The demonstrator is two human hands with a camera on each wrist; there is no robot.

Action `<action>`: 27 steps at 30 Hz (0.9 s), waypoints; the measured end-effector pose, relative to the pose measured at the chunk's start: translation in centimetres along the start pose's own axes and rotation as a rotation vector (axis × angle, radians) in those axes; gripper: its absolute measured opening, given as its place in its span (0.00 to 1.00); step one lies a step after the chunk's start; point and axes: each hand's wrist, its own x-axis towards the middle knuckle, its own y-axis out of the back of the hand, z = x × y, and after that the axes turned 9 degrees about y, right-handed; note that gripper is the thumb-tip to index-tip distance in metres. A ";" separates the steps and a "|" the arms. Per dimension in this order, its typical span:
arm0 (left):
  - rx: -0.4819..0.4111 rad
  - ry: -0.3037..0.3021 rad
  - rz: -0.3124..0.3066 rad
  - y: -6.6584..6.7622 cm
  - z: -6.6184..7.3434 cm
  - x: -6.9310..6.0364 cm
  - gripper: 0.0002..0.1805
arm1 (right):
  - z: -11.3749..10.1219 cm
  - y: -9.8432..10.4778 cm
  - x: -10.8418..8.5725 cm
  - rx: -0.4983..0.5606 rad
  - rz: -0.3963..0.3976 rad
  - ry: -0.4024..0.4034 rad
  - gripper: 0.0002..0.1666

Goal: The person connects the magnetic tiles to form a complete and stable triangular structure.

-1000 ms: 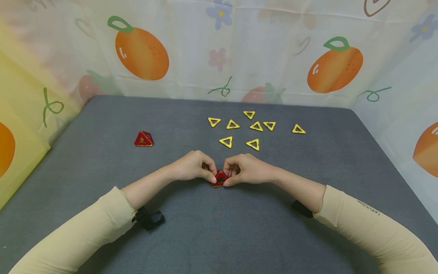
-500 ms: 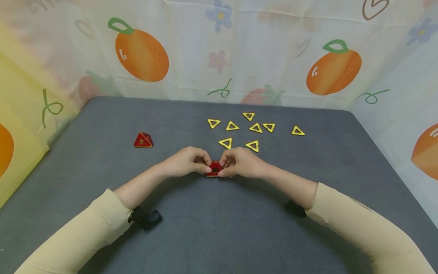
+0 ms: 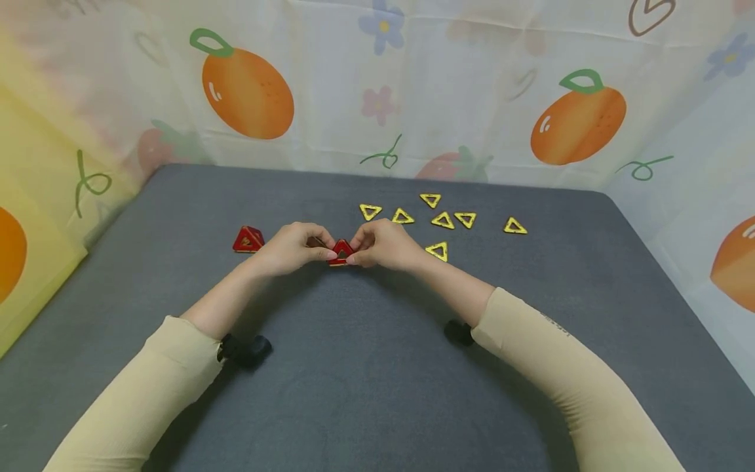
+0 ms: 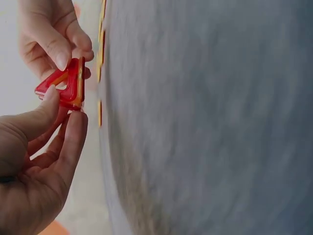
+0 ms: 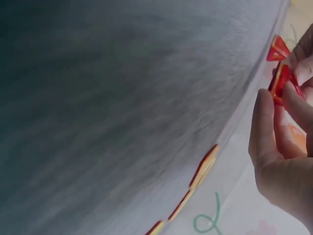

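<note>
Between my two hands is a small pyramid of red triangular tiles with yellow edges; a triangular opening shows in its near face in the left wrist view. My left hand pinches its left side between thumb and fingers. On the opposite side, the thumb and fingers of my right hand pinch it too. The held pyramid appears to be raised off the table. Another red pyramid stands on the table just left of my left hand. In the right wrist view this second pyramid shows beyond the held one.
Several yellow triangular frames lie flat toward the table's back, including one right of my right hand and another farther right. My right hand hides part of that area. A fruit-printed curtain borders the grey table at the back.
Both hands have moved the held pyramid leftward and farther back, toward the other red pyramid. My right hand now covers a yellow triangle that was visible before.
</note>
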 end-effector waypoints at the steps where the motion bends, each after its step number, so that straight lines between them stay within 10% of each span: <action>1: 0.004 0.006 0.009 0.3 -0.2 0.0 0.09 | -0.2 -0.1 0.5 0.000 0.010 0.000 0.11; 27: 0.074 0.175 0.253 4.5 -1.7 -1.0 0.12 | -3.8 -4.2 6.9 0.061 0.205 -0.087 0.12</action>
